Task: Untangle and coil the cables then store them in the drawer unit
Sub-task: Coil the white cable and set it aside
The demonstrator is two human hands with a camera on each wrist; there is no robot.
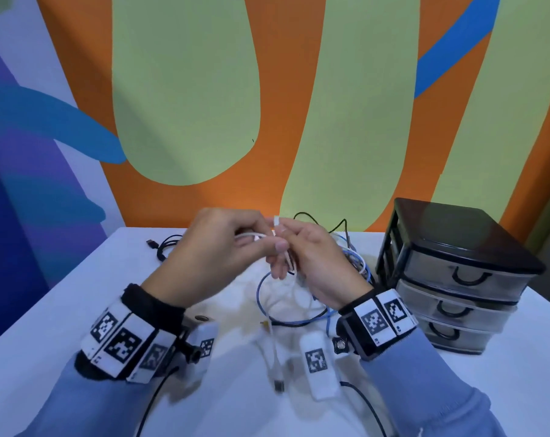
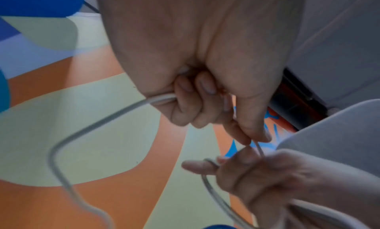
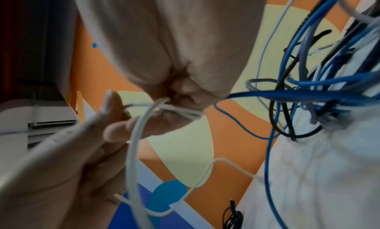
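Both hands are raised over the white table (image 1: 78,298) and hold one white cable (image 1: 272,339). My left hand (image 1: 223,247) grips a loop of it in curled fingers (image 2: 185,102) and pinches a strand with thumb and forefinger. My right hand (image 1: 311,260) pinches the same white cable (image 3: 133,151) close to the left fingers. The cable's plug end (image 1: 278,384) hangs down to the table. A tangle of blue and black cables (image 1: 352,263) lies behind the right hand, also seen as blue loops (image 3: 308,89). The black drawer unit (image 1: 456,272) stands at the right, drawers closed.
A coiled black cable (image 1: 163,246) with a plug lies at the back left of the table. A blue cable loop (image 1: 294,320) rests under the hands. Black leads run from my wrist cameras along the front. A painted wall stands right behind the table.
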